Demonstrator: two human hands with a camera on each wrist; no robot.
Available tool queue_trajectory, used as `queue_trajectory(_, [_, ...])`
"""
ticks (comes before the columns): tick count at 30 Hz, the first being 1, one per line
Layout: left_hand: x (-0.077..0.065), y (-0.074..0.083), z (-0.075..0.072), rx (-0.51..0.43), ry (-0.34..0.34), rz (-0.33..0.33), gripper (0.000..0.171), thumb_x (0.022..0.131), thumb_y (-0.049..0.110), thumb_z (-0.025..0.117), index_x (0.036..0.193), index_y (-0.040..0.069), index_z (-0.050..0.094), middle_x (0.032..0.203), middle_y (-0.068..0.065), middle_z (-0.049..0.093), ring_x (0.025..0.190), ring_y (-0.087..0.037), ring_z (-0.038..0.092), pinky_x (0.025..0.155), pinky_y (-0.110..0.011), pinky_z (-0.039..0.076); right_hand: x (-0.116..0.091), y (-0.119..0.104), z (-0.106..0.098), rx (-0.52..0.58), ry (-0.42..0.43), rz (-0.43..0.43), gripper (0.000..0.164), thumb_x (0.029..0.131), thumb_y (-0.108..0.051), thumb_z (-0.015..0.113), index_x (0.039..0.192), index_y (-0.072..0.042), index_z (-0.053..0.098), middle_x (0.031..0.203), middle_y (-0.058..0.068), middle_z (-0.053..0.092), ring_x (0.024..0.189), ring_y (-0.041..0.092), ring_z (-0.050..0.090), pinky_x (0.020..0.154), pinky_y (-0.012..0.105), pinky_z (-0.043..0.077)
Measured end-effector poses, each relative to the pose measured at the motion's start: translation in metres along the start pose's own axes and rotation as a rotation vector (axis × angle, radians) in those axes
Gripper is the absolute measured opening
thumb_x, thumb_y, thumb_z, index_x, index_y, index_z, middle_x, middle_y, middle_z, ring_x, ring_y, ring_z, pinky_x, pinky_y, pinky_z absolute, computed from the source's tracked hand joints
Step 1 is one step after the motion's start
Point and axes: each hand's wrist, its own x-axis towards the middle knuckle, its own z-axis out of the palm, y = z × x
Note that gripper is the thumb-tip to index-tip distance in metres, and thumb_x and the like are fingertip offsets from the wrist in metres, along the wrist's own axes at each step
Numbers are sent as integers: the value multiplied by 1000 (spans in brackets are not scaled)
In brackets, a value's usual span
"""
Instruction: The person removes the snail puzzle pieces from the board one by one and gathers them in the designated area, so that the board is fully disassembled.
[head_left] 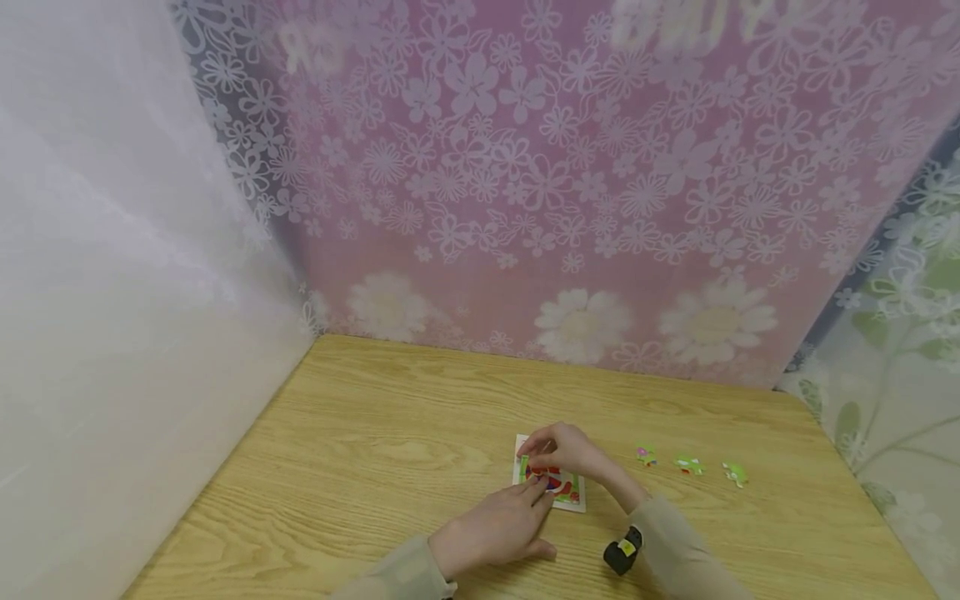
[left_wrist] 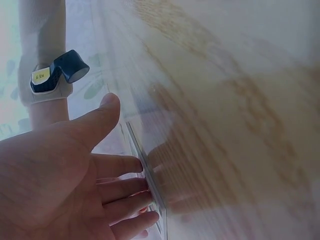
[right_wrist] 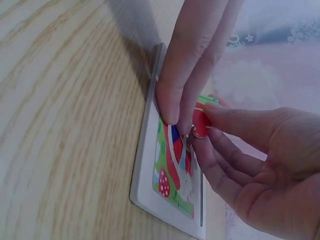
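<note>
A white-framed jigsaw puzzle board (head_left: pixel 570 505) lies on the table, its picture showing red, blue and green parts and a spotted mushroom (right_wrist: pixel 163 183). My right hand (head_left: pixel 572 450) is over the far part of the board. Between its thumb and fingers it pinches a red and green puzzle piece (right_wrist: pixel 200 120), tilted up from the picture. My left hand (head_left: pixel 495 525) reaches in from the near side, fingers mostly straight, with the fingertips resting on the board. In the left wrist view, those fingers (left_wrist: pixel 122 186) meet the board's edge, and most of the picture is hidden.
Three loose puzzle pieces lie to the right on the wooden table (head_left: pixel 360 450): one with pink (head_left: pixel 646 456), one green and white (head_left: pixel 688 465), one mostly green (head_left: pixel 735 474). A flowered curtain (head_left: pixel 525 208) stands behind the table, with a pale sheet (head_left: pixel 150 250) at the left.
</note>
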Motion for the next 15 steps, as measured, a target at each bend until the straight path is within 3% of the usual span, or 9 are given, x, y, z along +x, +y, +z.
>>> queue_trajectory(15, [1, -1, 3, -4, 4, 0, 79, 97, 62, 51, 150, 4, 48, 157, -14, 42, 145, -21, 41, 113, -28, 39, -8, 4, 0, 50, 31, -9, 15, 92, -8, 74, 106, -2, 76, 91, 9, 76, 76, 20, 71, 65, 33, 59])
